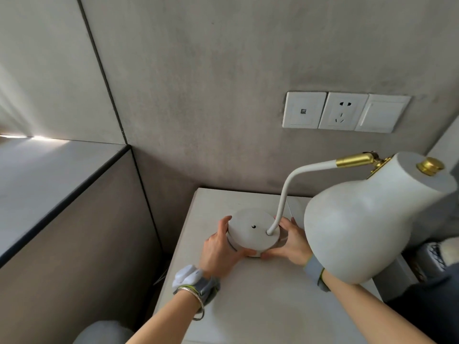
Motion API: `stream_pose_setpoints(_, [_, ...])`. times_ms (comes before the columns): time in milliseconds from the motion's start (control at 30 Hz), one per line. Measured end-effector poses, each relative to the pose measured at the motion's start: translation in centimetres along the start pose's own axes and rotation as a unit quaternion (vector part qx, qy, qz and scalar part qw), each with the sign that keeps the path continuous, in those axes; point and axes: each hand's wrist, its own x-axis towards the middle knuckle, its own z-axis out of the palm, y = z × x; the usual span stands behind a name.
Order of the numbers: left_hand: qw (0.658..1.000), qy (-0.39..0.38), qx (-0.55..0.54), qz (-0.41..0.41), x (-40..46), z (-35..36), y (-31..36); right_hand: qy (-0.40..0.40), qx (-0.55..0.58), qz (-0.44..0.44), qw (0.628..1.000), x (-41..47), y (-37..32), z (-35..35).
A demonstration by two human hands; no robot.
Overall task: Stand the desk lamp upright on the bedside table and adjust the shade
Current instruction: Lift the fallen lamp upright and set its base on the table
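A white desk lamp stands upright on the pale bedside table. Its round base rests near the table's far left part. My left hand grips the base's left side and my right hand grips its right side. A curved white stem rises from the base to a brass joint. The large bell-shaped white shade with a brass knob hangs toward me at the right and hides part of my right forearm.
A grey wall is right behind the table, with a row of three white plates, the middle one a socket. A grey panelled ledge rises to the left. Dark objects sit low at the right, past the table's edge.
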Motion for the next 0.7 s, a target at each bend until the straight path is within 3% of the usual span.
stream_pose_setpoints(700, [1.0,0.002,0.008,0.012,-2.7,3.8,3.1,0.007,-0.027,-0.037,0.999,-2.5,4.2,-3.9])
